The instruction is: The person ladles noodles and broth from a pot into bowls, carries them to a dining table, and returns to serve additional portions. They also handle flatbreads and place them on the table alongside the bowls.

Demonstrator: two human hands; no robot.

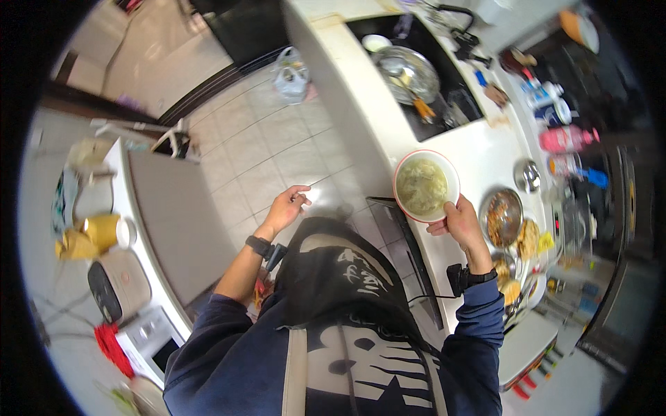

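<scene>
My right hand (458, 222) grips the near rim of a white bowl with a red edge (397, 179). Pale yellowish soup with light strands (420, 187) fills much of it. The bowl is over the front of the white counter (416, 139); whether it touches the surface I cannot tell. Over the tiled floor hangs my left hand (289, 205), loosely bent and holding nothing. Beyond the bowl, a metal wok (426, 67) sits on the black cooktop (416, 127), with an orange-handled utensil (422, 110) lying in it.
Right of the bowl are a steel bowl of food (502, 221) and a small metal bowl (527, 176). A pink bottle (564, 139) stands against the back. A plastic bag (291, 78) lies on the floor. Leftward, a side counter (136, 208) bears a rice cooker (122, 286).
</scene>
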